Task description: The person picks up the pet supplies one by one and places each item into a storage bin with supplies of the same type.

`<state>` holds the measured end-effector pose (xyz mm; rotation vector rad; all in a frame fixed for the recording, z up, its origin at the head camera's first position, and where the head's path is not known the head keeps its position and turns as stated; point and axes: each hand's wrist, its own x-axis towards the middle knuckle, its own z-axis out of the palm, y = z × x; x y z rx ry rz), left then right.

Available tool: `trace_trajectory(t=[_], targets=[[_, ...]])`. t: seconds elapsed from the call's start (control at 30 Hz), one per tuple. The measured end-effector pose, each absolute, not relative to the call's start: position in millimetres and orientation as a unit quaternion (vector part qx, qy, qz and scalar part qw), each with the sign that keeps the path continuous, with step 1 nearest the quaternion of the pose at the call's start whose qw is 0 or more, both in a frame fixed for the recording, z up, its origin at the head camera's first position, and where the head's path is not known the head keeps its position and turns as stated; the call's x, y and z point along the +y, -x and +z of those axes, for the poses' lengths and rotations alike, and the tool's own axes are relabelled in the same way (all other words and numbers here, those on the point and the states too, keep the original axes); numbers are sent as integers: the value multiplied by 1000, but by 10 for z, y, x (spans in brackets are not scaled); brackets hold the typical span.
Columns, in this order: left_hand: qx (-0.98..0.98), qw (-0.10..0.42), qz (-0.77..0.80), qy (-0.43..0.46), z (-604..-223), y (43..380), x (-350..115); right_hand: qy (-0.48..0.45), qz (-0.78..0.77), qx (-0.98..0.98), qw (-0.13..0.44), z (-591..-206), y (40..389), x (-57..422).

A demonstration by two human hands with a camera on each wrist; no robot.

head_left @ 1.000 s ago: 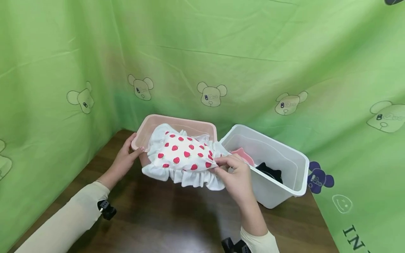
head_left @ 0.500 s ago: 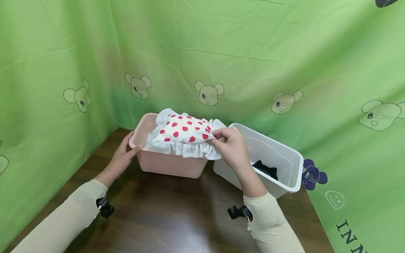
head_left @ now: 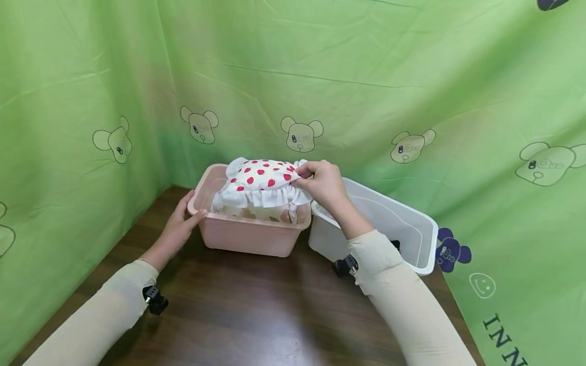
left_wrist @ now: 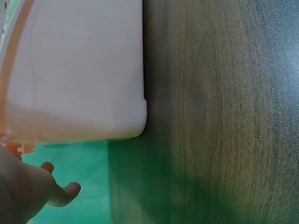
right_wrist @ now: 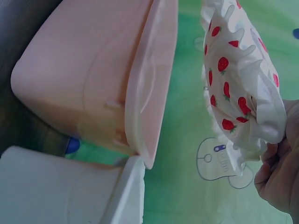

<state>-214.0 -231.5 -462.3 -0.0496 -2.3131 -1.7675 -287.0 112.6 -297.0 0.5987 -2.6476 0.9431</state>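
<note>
A small white pillow (head_left: 261, 175) with red strawberries and a frilled edge hangs over the pink bin (head_left: 249, 236). My right hand (head_left: 322, 185) pinches its right end between thumb and fingers. In the right wrist view the pillow (right_wrist: 233, 88) is apart from the bin's rim, and the right hand (right_wrist: 282, 163) holds its gathered corner. My left hand (head_left: 178, 223) grips the left front corner of the pink bin, thumb over the rim. Within the bin lies pale cloth (head_left: 256, 212) with brownish patches, partly hidden. In the left wrist view the left hand (left_wrist: 32, 186) is beside the bin wall.
A white bin (head_left: 423, 244) stands at an angle right of the pink one, partly behind my right forearm; a bit of something black (head_left: 396, 245) shows in it. Both bins stand on a brown wooden table (head_left: 256, 305). Green printed curtain (head_left: 293, 66) encloses the back and sides.
The pillow has risen and moved back, from in front of the pink bin's near rim to above the bin, with my right hand. The left hand keeps its grip on the corner.
</note>
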Motion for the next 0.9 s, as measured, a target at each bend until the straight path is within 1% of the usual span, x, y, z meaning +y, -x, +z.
trace_trajectory(t=[0.2,0.43,0.6,0.9], targets=[[-784,119,-609,24,-4596,2149,-2299,-212,304,-923,101,-2890,3106,1037],[-780,116,-615,17,-4598,2135,-2339,-249,260,-931,59,-2835,3326,862],[-776,118,-620,11,-4618,2128,-2352,-285,226,-931,31,-2844,3434,719],[-778,119,-617,10,-4618,2104,-2327,-354,139,-925,11,-2825,3541,486]])
